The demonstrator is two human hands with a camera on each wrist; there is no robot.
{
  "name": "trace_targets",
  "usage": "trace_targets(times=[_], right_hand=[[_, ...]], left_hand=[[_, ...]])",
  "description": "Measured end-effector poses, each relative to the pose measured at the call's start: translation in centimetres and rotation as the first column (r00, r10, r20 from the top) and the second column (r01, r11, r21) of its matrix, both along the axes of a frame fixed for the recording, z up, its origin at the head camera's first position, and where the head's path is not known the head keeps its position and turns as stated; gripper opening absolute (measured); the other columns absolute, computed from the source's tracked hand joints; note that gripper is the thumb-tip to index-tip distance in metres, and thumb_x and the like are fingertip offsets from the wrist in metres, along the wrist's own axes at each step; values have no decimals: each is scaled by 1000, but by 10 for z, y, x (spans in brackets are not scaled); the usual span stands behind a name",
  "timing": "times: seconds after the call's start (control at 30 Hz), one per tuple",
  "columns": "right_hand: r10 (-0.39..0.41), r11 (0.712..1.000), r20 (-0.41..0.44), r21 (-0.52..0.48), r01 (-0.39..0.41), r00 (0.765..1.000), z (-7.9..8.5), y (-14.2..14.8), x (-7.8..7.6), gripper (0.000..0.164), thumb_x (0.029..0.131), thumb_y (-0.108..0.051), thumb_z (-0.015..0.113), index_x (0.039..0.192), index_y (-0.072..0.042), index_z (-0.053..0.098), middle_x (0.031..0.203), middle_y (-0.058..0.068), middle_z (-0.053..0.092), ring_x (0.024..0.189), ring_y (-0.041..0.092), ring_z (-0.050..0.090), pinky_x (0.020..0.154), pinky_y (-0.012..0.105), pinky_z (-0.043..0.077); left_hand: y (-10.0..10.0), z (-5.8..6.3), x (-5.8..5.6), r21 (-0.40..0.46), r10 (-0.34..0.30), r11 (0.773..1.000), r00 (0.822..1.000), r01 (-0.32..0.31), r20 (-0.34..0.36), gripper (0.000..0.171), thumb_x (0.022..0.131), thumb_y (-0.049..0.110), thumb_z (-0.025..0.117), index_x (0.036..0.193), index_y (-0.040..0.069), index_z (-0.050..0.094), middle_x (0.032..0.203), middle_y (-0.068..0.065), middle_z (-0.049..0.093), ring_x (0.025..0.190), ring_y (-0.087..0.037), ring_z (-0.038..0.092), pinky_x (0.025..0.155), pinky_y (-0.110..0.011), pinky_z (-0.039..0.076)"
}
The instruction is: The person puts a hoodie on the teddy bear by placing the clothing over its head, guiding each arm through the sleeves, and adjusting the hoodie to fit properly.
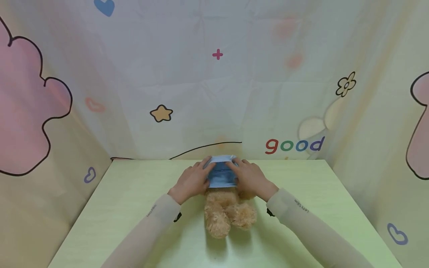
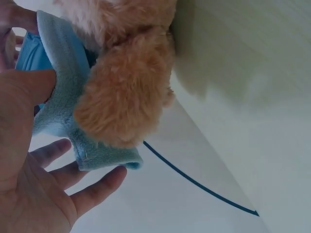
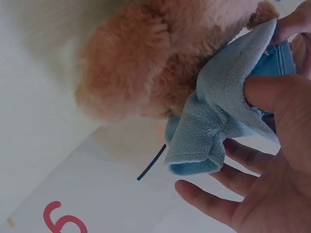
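A light-brown plush toy (image 1: 218,221) rests on the table with two furry limbs towards me; its far end is hidden behind a small blue fleece garment (image 1: 222,175). My left hand (image 1: 191,181) grips the garment's left edge, and my right hand (image 1: 253,180) holds the right edge. In the left wrist view, the thumb is inside the fleece hem (image 2: 60,73) and the other fingers spread along the outside, near a short sleeve (image 2: 109,158). The right wrist view shows a similar hold, with another sleeve (image 3: 194,150) hanging beside a furry limb (image 3: 124,68).
The pale green table (image 1: 134,193) ends at a printed cloth backdrop (image 1: 187,74) just beyond the toy. Cloth walls (image 1: 30,208) stand on both sides. Both forearms in light sleeves (image 1: 147,230) reach in from the front.
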State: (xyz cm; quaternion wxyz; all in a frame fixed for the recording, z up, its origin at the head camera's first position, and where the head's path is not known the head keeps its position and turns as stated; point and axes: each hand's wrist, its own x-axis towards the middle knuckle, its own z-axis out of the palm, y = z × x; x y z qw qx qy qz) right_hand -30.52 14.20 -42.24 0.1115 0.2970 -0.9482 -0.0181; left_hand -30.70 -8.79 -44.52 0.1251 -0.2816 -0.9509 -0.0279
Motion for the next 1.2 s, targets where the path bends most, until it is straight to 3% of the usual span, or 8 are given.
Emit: trace_targets(times=[0.37,0.63,0.9,1.07,1.2], right_hand=[[16,999,-58,52,-13,998,12,4,-7,59,87,-24,74,140,-18,49,129,11,57,91,27,65,60,39,54],[37,999,-71,38,-34,997,16,9,-12,60,86,-25,76,139,-19,50,128,11,57,87,26,65,56,37,52],[12,1000,-47,25,-11,999,11,12,-14,60,87,-26,75,140,-19,49,129,10,57,87,25,64,56,36,53],[27,1000,-74,12,-26,997,14,10,-16,60,86,-26,75,140,-18,49,127,10,57,85,25,65,53,36,51],[30,1000,-89,4,-30,996,20,9,-20,62,85,-24,76,140,-18,49,126,11,58,85,26,65,54,37,51]], left_hand=[[1,14,-9,-10,-9,1000,1000,9,0,58,95,25,61,150,20,41,159,-10,32,125,-32,57,88,-46,53],[3,22,-12,-13,-4,1000,1000,4,-16,56,95,24,60,149,20,43,159,-10,34,120,-33,59,81,-44,55],[6,22,-19,-22,-18,1000,1000,18,2,59,95,25,61,150,23,41,159,-9,33,123,-31,58,82,-42,55],[4,23,-21,-31,-9,999,1000,9,-15,60,95,25,62,150,24,40,159,-9,34,120,-30,59,72,-38,55],[2,31,-23,-41,-12,999,999,10,-41,60,94,23,63,150,22,40,159,-9,32,115,-29,62,58,-32,48]])
